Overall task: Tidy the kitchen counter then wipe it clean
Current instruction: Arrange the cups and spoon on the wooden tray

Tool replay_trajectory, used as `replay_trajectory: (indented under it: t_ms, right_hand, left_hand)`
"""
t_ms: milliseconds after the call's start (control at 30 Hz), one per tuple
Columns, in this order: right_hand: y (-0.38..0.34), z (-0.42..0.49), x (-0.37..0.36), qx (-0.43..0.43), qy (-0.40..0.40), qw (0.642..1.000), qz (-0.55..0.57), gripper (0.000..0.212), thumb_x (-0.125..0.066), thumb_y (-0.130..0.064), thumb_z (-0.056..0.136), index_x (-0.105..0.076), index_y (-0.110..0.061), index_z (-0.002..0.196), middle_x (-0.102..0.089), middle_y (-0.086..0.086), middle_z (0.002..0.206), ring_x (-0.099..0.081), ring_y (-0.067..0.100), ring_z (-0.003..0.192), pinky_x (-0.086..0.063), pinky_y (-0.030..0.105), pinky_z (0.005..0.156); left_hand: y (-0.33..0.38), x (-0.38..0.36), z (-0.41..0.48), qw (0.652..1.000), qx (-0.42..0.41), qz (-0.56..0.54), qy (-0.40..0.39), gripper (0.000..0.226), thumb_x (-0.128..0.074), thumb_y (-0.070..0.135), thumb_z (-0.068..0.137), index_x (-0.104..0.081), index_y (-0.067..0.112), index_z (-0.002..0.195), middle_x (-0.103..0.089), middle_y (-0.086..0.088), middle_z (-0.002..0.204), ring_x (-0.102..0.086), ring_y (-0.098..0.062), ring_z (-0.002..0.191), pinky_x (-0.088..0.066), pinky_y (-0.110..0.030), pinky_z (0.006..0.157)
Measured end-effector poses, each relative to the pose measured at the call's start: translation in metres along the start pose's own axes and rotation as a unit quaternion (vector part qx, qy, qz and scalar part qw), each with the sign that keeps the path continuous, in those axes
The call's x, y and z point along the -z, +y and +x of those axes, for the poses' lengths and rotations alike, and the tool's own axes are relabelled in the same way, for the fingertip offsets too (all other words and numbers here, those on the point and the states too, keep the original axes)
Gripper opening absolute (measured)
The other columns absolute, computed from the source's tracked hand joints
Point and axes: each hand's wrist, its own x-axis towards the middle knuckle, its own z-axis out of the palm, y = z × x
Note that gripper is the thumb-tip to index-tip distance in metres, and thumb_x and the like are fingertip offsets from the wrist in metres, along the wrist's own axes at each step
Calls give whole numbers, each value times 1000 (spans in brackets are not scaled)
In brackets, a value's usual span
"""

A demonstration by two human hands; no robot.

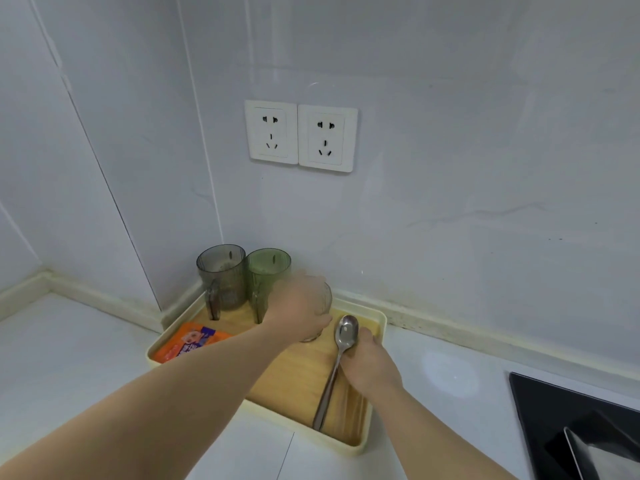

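The white worktop (69, 358) on the left shows bare, with nothing loose lying on it there. Pushed into the corner sits a cream-rimmed tray (360, 446) with a wooden base, and the gathering seems well advanced: an orange snack packet (188, 342) lies flat at its left end, and behind it 2 tinted mugs stand upright against the wall, a grey mug (223, 277) just beside a green mug (268, 271).

Next comes the left hand (298, 308), blurred, its grip closed round a clear glass (325, 299) standing in the tray just right of the green mug; whether the glass rests on the wood or hangs slightly above it cannot be told. A steel spoon (346, 331) lies in the tray's right half, bowl toward the wall. The right hand (372, 363) rests against it, but its grip is not readable: holding or merely touching, I cannot tell.

At the far right a black hob (554, 410) is set into the worktop.

My judgement: tidying is nearly finished, with the glass and spoon the last items. Wiping has not begun, and no cloth is in view.
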Motion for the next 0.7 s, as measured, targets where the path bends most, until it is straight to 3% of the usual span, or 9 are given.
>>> replay_trajectory:
  t_ms: [233, 400, 533, 700]
  right_hand:
    - [3, 3, -2, 19, -17, 999, -34, 44, -42, -26, 94, -34, -17, 136, -40, 2, 140, -51, 24, 119, -39, 34, 97]
    - [1, 4, -1, 21, -15, 999, -41, 40, -41, -25, 93, -39, -18, 132, -44, 2, 136, -51, 24, 118, -39, 34, 96]
    - [2, 8, -1, 21, -8, 999, -40, 40, -42, -24, 93, -39, -18, 132, -45, 2, 134, -49, 24, 119, -38, 35, 96]
    - [3, 8, -1, 21, 3, 999, -33, 40, -42, -23, 93, -41, -19, 133, -46, 3, 134, -47, 24, 120, -37, 34, 96]
  left_hand:
    - [9, -8, 19, 997, -15, 70, 26, 61, -42, 47, 94, -18, 26, 146, 3, -4, 157, -15, -43, 135, -26, -49, 108]
    - [12, -11, 26, 994, -10, 102, 45, 57, -39, 47, 96, -21, 21, 144, 11, -5, 157, -14, -45, 137, -28, -49, 107]
    - [10, -17, 26, 988, -39, 132, 66, 56, -31, 47, 98, -23, 18, 145, -2, -2, 157, -6, -29, 143, -25, -49, 108]
    - [7, -17, 21, 987, -47, 135, 78, 55, -38, 42, 96, -23, 19, 144, -19, -4, 152, -19, -27, 139, -29, -45, 105]
